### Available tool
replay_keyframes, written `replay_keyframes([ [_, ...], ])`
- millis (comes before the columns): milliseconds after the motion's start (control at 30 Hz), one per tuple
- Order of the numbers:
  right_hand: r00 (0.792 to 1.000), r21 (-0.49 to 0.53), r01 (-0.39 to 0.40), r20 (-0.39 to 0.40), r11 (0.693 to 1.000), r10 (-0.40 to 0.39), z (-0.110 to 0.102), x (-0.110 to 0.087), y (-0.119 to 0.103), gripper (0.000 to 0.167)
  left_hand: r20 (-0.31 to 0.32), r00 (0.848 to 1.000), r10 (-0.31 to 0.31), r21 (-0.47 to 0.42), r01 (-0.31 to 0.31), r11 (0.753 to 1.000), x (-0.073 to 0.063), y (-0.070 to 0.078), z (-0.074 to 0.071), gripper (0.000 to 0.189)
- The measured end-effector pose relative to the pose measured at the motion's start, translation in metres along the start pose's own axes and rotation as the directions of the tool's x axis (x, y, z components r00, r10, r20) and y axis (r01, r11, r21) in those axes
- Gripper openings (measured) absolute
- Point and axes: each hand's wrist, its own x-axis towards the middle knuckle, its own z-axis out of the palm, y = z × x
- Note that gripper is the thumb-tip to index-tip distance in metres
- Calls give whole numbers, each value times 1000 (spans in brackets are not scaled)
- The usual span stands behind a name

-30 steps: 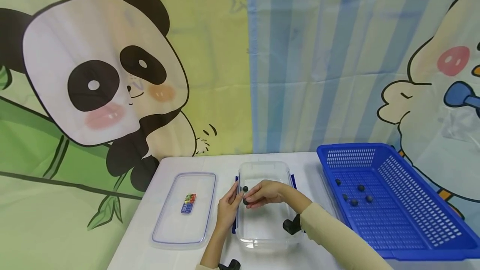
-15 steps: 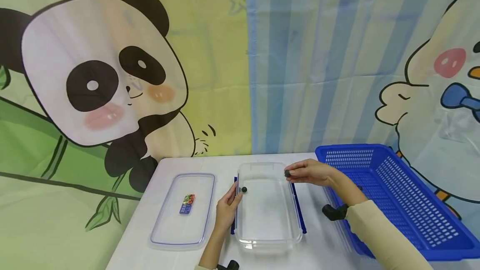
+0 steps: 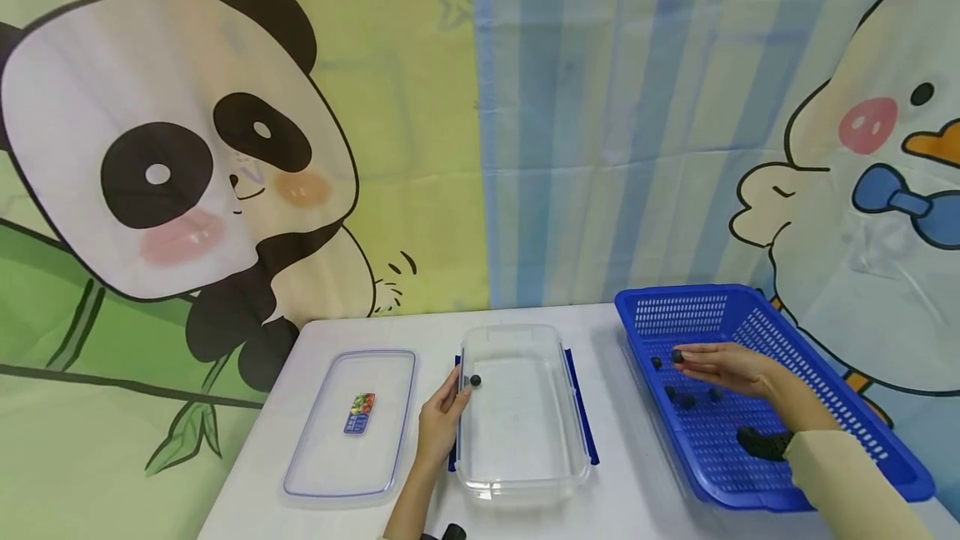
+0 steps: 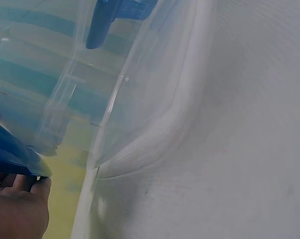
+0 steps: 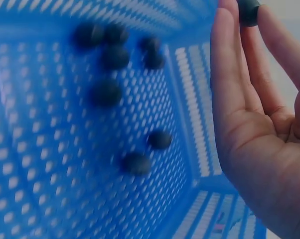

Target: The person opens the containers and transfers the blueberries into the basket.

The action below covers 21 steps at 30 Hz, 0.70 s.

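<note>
A clear plastic food container [image 3: 521,432] with blue side latches stands on the table. My left hand [image 3: 438,427] grips its left side, thumb at the rim; in the left wrist view its fingers are at a blue latch [image 4: 13,154]. A small dark ball [image 3: 476,380] shows at the left thumb tip; whether the thumb touches it, I cannot tell. Over the blue plastic basket [image 3: 817,440] my right hand [image 3: 738,369] pinches another dark ball [image 5: 248,12] between thumb and fingertips. Several similar balls [image 5: 106,93] lie apart or in small clusters on the basket's perforated floor.
A clear lid [image 3: 382,465] with a purple-blue edge and a colourful label [image 3: 360,413] lies left of the container on the white table [image 3: 442,332]. Behind the table hangs a printed curtain [image 3: 420,190] with cartoon animals.
My right hand has moved right from beside my left hand, across the container to over the basket, with the dark ball in its fingertips. My left hand has stayed at the container's left side.
</note>
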Motion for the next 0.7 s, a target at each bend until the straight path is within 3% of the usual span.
replay_keyframes([
  [200, 998, -121, -16, -65, 993, 8, -20, -4, 14, 27, 0, 1000, -10, 0, 10, 1000, 0, -2, 1, 50],
  [500, 980, -308, -52, -201, 950, -12, -22, -1, 24, 31, 6, 1000, -12, -22, 12, 1000, 1, -2, 1, 50],
  [700, 968, -313, -72, -253, 947, -10, -19, 0, 24, 34, -2, 1000, -2, -27, 2, 1000, 6, -15, -2, 50],
])
